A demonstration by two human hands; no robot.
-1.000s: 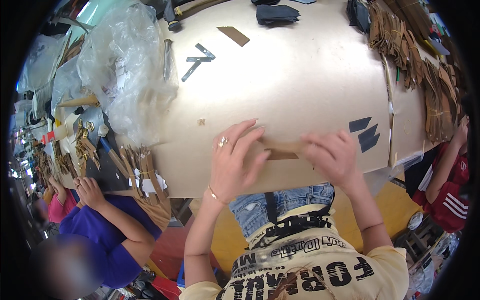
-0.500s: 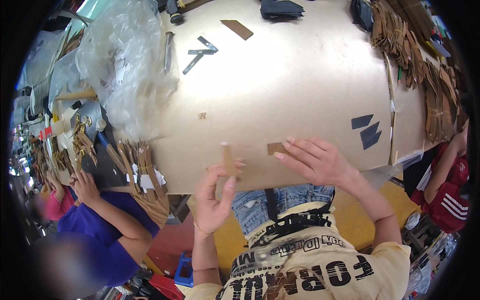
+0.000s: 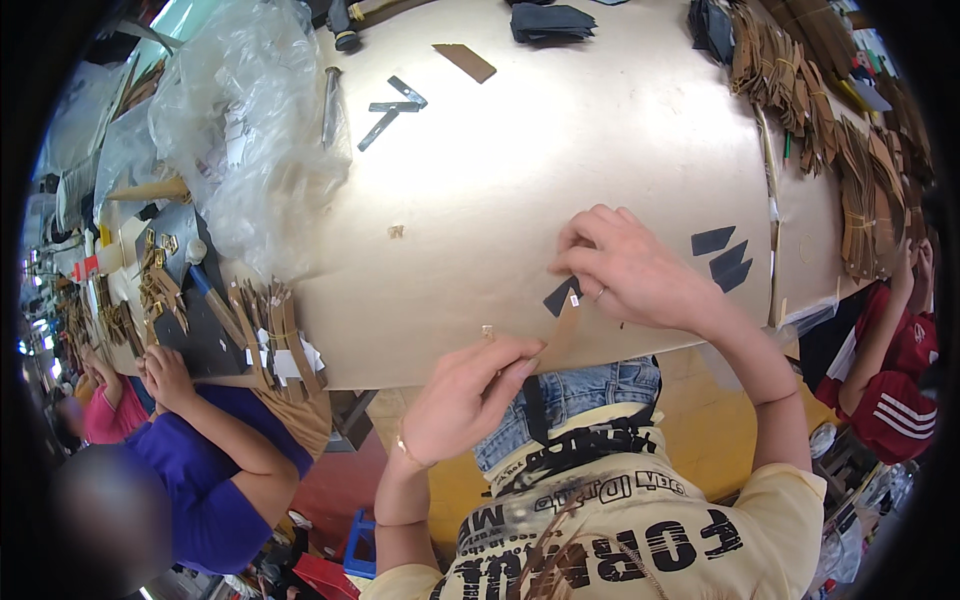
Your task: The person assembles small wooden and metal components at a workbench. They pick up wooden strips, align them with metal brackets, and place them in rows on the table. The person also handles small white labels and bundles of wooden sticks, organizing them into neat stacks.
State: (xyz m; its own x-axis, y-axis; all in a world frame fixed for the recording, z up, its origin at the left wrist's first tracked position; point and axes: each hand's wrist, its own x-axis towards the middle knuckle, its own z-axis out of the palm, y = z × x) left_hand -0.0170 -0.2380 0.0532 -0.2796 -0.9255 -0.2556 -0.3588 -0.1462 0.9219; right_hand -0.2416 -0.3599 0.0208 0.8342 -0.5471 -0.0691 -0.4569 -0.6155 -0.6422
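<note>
My left hand (image 3: 462, 395) is closed in a pinch at the table's near edge. Between its thumb and fingers is the lower end of a narrow tan leather strip (image 3: 562, 332), which slants up and to the right. A small white patch marks the strip's upper tip. That tip meets or overlaps a black slanted leather piece (image 3: 560, 296); whether they are joined I cannot tell. My right hand (image 3: 635, 268), with a ring on one finger, is closed over the black piece's upper end, its fingertips partly hidden.
Three black slanted pieces (image 3: 728, 262) lie at right. Beyond are dark metal strips (image 3: 392, 110), a brown piece (image 3: 465, 62) and a black stack (image 3: 552, 24). Crumpled plastic (image 3: 240, 130) covers the left; bundled brown strips (image 3: 865, 215) line the right. Co-workers sit at both sides.
My left hand has moved right, bringing the tan strip to the piece under my right hand. The right hand has risen from lying flat to a pinch; a black piece now shows there instead of brown.
</note>
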